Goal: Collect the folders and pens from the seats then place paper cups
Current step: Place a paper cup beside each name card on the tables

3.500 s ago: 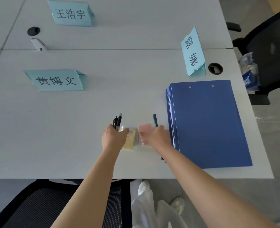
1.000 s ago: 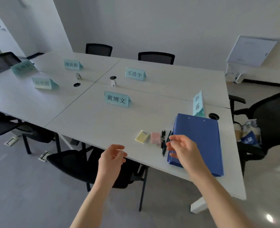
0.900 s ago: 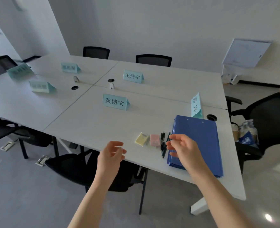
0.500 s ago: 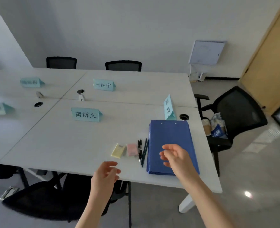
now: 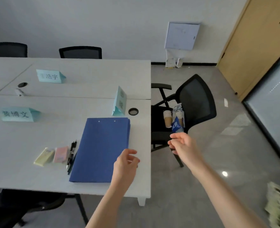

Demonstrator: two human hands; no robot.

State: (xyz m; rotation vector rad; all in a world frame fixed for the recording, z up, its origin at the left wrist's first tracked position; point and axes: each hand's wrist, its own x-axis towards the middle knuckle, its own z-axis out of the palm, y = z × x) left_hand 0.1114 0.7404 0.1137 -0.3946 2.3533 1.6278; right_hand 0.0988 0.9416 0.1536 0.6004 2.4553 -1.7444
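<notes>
A stack of blue folders [image 5: 101, 148] lies on the white table [image 5: 37, 139] near its right end. Several dark pens [image 5: 71, 155] lie along the stack's left edge, next to pink [image 5: 60, 154] and yellow [image 5: 44, 156] sticky-note pads. Stacked paper cups [image 5: 167, 118] in a torn plastic sleeve [image 5: 177, 118] rest on the seat of a black chair [image 5: 195, 102] beyond the table's right end. My right hand [image 5: 182, 147] hangs in the air just in front of the cups, fingers apart, holding nothing. My left hand [image 5: 125, 167] hovers over the folders' near right corner, empty.
Light-blue name cards [image 5: 19, 114] [image 5: 51, 76] [image 5: 120, 102] stand on the table, with round cable holes [image 5: 133, 111] beside them. More black chairs [image 5: 80, 52] line the far side. A wooden door [image 5: 254, 51] and a glass panel are at the right; grey floor lies around the chair.
My view has swung right toward the chair. Both hands left the pens and pads; the right hand has reached past the table's end toward the cups, the left moved over the folders.
</notes>
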